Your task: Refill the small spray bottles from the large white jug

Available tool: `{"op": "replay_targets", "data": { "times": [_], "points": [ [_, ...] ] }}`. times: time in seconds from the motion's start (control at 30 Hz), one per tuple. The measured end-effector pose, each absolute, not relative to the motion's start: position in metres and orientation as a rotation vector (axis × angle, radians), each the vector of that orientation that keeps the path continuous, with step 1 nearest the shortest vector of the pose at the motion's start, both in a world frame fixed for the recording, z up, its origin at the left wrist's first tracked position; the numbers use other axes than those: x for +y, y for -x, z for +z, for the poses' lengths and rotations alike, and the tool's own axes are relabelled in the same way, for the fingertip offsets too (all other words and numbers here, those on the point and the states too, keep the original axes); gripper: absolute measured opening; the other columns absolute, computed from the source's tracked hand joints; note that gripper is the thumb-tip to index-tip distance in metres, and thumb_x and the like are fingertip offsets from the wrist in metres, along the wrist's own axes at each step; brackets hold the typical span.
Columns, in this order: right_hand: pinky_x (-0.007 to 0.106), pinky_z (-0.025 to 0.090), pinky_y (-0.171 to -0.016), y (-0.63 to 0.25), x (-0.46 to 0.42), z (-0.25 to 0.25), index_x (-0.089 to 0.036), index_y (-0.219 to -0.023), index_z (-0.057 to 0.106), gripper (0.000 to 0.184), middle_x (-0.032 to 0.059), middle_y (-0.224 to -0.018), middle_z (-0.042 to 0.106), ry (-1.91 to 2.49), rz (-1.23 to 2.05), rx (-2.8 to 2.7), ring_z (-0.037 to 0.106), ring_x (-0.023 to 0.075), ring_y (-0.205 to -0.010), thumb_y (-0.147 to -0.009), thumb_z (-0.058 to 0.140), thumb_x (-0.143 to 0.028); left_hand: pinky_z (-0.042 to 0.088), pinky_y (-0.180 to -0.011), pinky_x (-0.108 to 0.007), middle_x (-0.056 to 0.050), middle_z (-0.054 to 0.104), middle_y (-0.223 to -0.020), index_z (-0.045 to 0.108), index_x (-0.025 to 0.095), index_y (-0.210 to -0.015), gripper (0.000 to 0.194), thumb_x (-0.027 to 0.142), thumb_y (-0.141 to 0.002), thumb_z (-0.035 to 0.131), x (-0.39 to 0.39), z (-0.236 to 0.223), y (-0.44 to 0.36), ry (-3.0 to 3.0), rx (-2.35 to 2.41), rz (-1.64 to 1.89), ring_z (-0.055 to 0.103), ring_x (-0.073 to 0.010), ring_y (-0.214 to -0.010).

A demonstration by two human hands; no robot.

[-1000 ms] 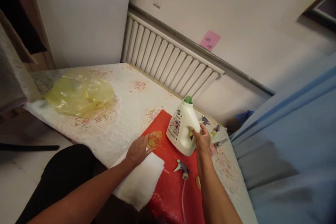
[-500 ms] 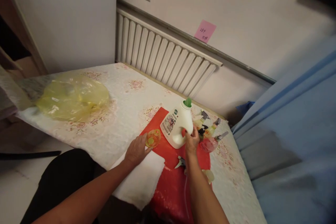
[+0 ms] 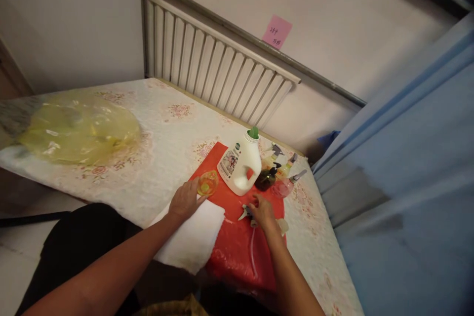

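Observation:
My left hand is wrapped around the side of a small clear yellow container, perhaps a spray bottle body; its far side shows past my fingers. A white jug with a handle and a green spout stands upright on the red sheet. Nearer to me, my right hand hovers with fingers apart beside a spray head; whether they touch I cannot tell. From the spray head a thin clear tube runs down across the red sheet.
Several spray bottles stand right of the jug, among them a dark one and a pink one. A white cloth lies near me. A yellow plastic bag rests at the left. A blue curtain hangs at the right.
My right hand has let go of the jug's handle and moved down toward the spray head. My left hand keeps the yellow container. The view has shifted slightly.

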State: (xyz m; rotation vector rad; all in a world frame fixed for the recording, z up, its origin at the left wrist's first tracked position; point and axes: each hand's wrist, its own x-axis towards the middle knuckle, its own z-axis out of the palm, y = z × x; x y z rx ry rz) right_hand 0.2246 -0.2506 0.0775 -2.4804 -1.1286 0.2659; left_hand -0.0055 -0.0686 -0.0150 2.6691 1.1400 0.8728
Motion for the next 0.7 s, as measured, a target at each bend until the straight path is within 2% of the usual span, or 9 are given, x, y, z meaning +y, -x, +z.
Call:
{"op": "replay_targets", "data": {
  "times": [0.1,0.2,0.3,0.4,0.47,0.57,0.63,0.7],
  "points": [
    [0.032,0.046,-0.096,-0.218,-0.264,0.07,-0.013,-0.12,0.066,0.036,0.0166,-0.118,0.07,2.66,0.274,-1.196,0.064,0.0267,-0.114,-0.086,0.059,-0.023,0.051,-0.091,-0.042,-0.019,0.066,-0.119,0.044,0.011,-0.137,0.063,0.049,-0.09,0.061,-0.07,-0.014,0.006,-2.678,1.149,0.872,0.064,-0.0326,-0.107],
    [0.035,0.047,-0.091,-0.216,-0.269,0.066,-0.014,-0.114,0.068,0.03,0.0189,-0.115,0.07,2.817,0.277,-1.2,0.067,0.0294,-0.11,-0.088,0.059,-0.026,0.052,-0.09,-0.042,-0.019,0.066,-0.118,0.044,0.012,-0.137,0.061,0.048,-0.09,0.061,-0.07,-0.014,0.006,-2.667,1.154,0.879,0.064,-0.0325,-0.107],
    [0.037,0.05,-0.085,-0.214,-0.27,0.064,-0.015,-0.117,0.066,0.036,0.0194,-0.116,0.07,2.902,0.282,-1.185,0.07,0.0304,-0.104,-0.091,0.056,-0.037,0.052,-0.09,-0.042,-0.019,0.067,-0.116,0.045,0.012,-0.137,0.061,0.048,-0.09,0.061,-0.07,-0.013,0.006,-2.664,1.142,0.881,0.064,-0.0325,-0.105],
    [0.037,0.05,-0.084,-0.212,-0.27,0.063,-0.017,-0.117,0.066,0.042,0.0182,-0.117,0.07,2.909,0.307,-1.192,0.071,0.0305,-0.102,-0.088,0.059,-0.046,0.052,-0.091,-0.043,-0.019,0.067,-0.118,0.045,0.011,-0.137,0.06,0.046,-0.09,0.061,-0.07,-0.012,0.006,-2.653,1.131,0.889,0.064,-0.033,-0.107],
    [0.037,0.05,-0.085,-0.209,-0.271,0.063,-0.015,-0.117,0.066,0.042,0.0186,-0.117,0.07,2.88,0.329,-1.198,0.07,0.0307,-0.103,-0.085,0.063,-0.043,0.052,-0.091,-0.043,-0.019,0.067,-0.118,0.045,0.012,-0.137,0.06,0.045,-0.09,0.062,-0.069,-0.013,0.007,-2.637,1.121,0.904,0.064,-0.0328,-0.107],
    [0.035,0.049,-0.086,-0.208,-0.272,0.063,-0.013,-0.111,0.068,0.035,0.0185,-0.113,0.072,2.791,0.361,-1.18,0.07,0.0303,-0.103,-0.08,0.066,-0.029,0.052,-0.09,-0.042,-0.017,0.067,-0.117,0.047,0.014,-0.136,0.058,0.047,-0.09,0.062,-0.069,-0.015,0.007,-2.615,1.11,0.928,0.065,-0.032,-0.106],
    [0.033,0.051,-0.081,-0.21,-0.272,0.065,-0.015,-0.103,0.071,0.028,0.0146,-0.101,0.075,2.687,0.399,-1.154,0.072,0.0285,-0.096,-0.076,0.066,-0.023,0.053,-0.089,-0.043,-0.017,0.067,-0.116,0.048,0.015,-0.135,0.058,0.048,-0.09,0.062,-0.069,-0.017,0.007,-2.609,1.109,0.945,0.065,-0.0321,-0.105],
    [0.032,0.053,-0.072,-0.214,-0.269,0.071,-0.017,-0.097,0.072,0.026,0.008,-0.086,0.076,2.534,0.439,-1.125,0.073,0.0253,-0.08,-0.073,0.066,-0.023,0.053,-0.089,-0.042,-0.018,0.067,-0.116,0.048,0.014,-0.135,0.059,0.049,-0.09,0.062,-0.069,-0.019,0.006,-2.609,1.109,0.97,0.065,-0.0322,-0.104]
  ]
}}
